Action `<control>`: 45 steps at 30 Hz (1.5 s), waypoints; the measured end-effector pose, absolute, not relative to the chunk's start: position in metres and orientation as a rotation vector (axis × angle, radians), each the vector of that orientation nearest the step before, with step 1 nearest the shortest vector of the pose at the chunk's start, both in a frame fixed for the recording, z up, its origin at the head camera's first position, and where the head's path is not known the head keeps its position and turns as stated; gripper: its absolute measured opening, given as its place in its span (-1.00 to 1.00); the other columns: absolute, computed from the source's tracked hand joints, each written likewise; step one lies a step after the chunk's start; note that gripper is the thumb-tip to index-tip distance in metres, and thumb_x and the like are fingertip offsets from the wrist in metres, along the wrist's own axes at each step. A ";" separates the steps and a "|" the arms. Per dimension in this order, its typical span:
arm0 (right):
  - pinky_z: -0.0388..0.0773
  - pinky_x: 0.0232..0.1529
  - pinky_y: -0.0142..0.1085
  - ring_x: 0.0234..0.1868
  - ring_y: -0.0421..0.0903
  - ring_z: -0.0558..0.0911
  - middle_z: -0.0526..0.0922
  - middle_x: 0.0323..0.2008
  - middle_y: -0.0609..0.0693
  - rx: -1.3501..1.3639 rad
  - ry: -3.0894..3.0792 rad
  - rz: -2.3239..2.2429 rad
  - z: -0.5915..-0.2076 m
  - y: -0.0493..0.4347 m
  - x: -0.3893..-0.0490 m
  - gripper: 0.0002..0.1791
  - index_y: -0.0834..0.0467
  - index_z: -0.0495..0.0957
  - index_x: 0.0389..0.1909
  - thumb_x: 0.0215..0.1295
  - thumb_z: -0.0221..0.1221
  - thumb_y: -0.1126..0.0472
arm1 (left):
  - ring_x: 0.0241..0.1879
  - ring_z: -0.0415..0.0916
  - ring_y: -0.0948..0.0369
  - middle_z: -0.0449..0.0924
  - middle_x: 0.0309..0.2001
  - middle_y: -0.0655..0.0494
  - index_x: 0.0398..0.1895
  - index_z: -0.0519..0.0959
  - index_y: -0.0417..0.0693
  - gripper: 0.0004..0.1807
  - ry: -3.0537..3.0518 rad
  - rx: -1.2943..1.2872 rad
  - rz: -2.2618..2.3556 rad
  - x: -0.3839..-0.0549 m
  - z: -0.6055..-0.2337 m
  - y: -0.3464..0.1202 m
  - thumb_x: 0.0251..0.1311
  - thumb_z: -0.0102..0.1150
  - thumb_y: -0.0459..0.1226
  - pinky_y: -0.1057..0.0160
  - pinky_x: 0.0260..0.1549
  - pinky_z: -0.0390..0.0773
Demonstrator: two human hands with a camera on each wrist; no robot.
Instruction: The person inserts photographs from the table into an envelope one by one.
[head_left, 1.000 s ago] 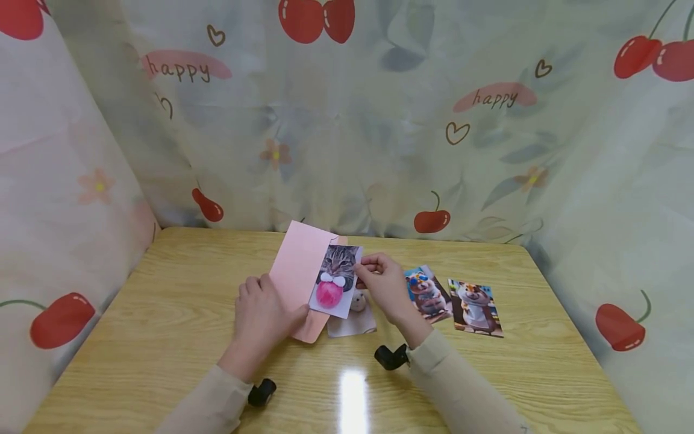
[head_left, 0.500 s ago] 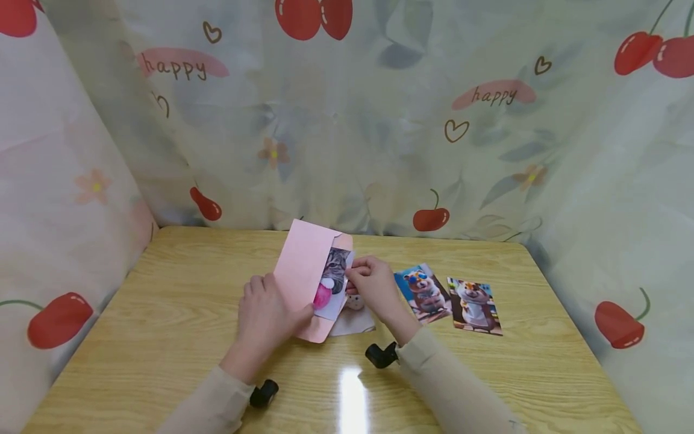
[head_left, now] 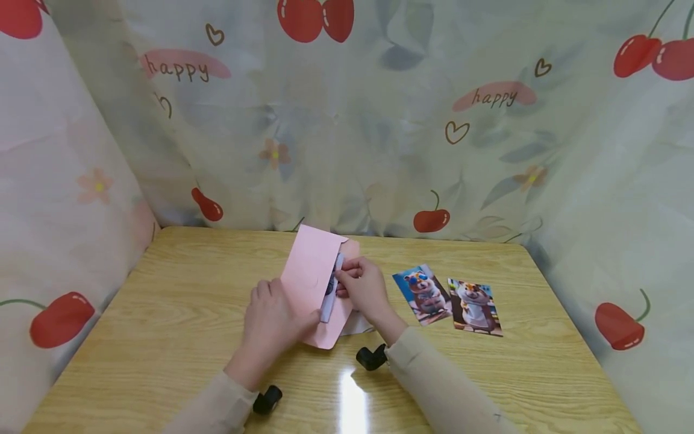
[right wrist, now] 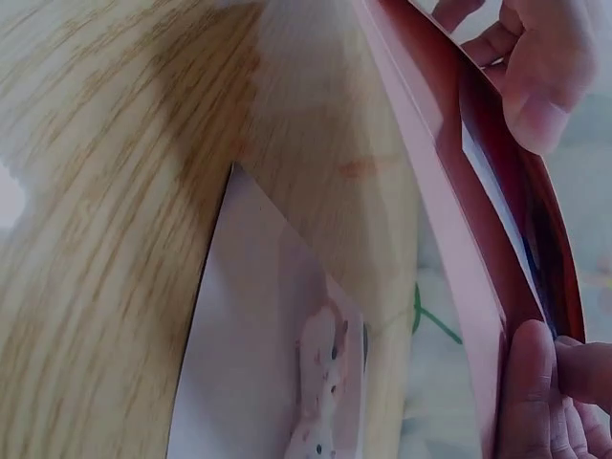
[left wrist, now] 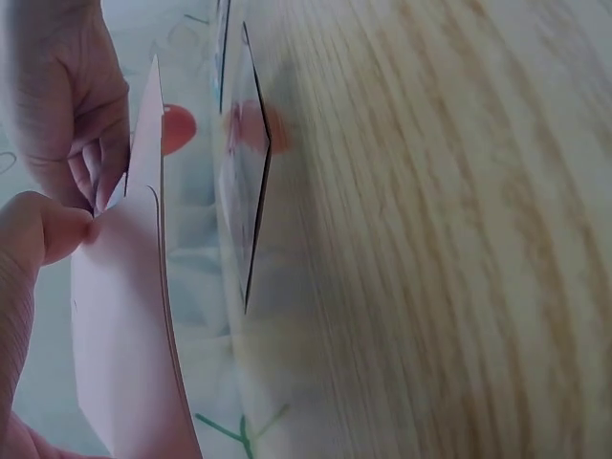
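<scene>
My left hand (head_left: 273,322) grips the pink envelope (head_left: 311,259) along its lower left side, thumb at the mouth, and holds it tilted above the table. My right hand (head_left: 368,292) pinches the outer edge of a cat photo (head_left: 328,307). Most of that photo is hidden inside the envelope; a narrow strip shows at the opening. The right wrist view looks into the gap, with the photo's edge between the envelope's front and its flap side. Beneath the envelope lies a pale photo (right wrist: 249,316) with a spotted white figure, mostly covered in the head view.
Two hamster photos lie to the right on the wooden table (head_left: 179,313): one with blue sunglasses (head_left: 423,294), one in a white apron (head_left: 476,306). A cherry-print curtain (head_left: 336,150) encloses the back and sides. Black wrist cameras (head_left: 268,399) sit at both cuffs.
The cat photo has slid leftward into the envelope, from nearly fully visible to a thin strip. My right hand moved left with it; the envelope shifted slightly right and covers more of the pale photo.
</scene>
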State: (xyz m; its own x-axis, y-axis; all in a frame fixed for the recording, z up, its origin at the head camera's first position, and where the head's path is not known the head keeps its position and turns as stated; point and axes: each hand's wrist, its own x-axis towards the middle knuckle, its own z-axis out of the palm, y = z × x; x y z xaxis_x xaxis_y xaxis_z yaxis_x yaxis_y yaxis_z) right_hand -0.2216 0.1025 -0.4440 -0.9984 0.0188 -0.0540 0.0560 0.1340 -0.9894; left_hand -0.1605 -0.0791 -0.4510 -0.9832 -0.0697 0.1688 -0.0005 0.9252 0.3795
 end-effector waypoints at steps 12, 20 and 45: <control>0.63 -0.45 -0.21 -0.49 -0.03 0.69 0.67 -0.44 0.11 0.004 2.378 -1.986 -0.447 0.099 -0.221 -0.82 0.26 0.53 -0.23 0.25 0.28 0.25 | -0.20 0.32 -0.06 0.32 -0.16 -0.23 -0.02 0.35 -0.44 0.09 -2.887 0.044 -0.600 -0.157 -0.455 -0.078 -0.27 0.24 0.41 0.00 -0.35 0.49; 0.62 -0.43 -0.22 -0.46 -0.02 0.67 0.64 -0.34 0.06 0.036 2.459 -1.876 -0.435 0.110 -0.215 -0.70 0.12 0.54 -0.11 0.24 0.30 0.05 | -0.23 0.30 -0.04 0.29 -0.21 -0.20 -0.06 0.33 -0.44 0.06 -2.922 0.080 -0.581 -0.164 -0.456 -0.086 -0.24 0.24 0.40 0.03 -0.35 0.46; 0.60 -0.35 -0.12 -0.30 0.10 0.63 0.57 -0.13 0.03 0.196 2.634 -1.566 -0.452 0.185 -0.227 -0.21 0.13 0.44 0.13 -0.05 0.40 -0.25 | -0.21 0.29 -0.08 0.29 -0.17 -0.26 0.01 0.30 -0.50 0.11 -2.991 0.197 -0.582 -0.170 -0.457 -0.116 -0.24 0.27 0.38 -0.03 -0.36 0.47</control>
State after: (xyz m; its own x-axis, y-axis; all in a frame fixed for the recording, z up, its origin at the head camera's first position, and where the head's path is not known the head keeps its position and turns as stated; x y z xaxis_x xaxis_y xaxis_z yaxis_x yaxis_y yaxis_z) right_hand -0.2274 0.1848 -0.4515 -0.9893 0.0733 -0.1262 0.1459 0.4723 -0.8693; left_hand -0.1700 -0.1162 -0.4566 -0.9878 -0.1427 0.0619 -0.1091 0.9191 0.3786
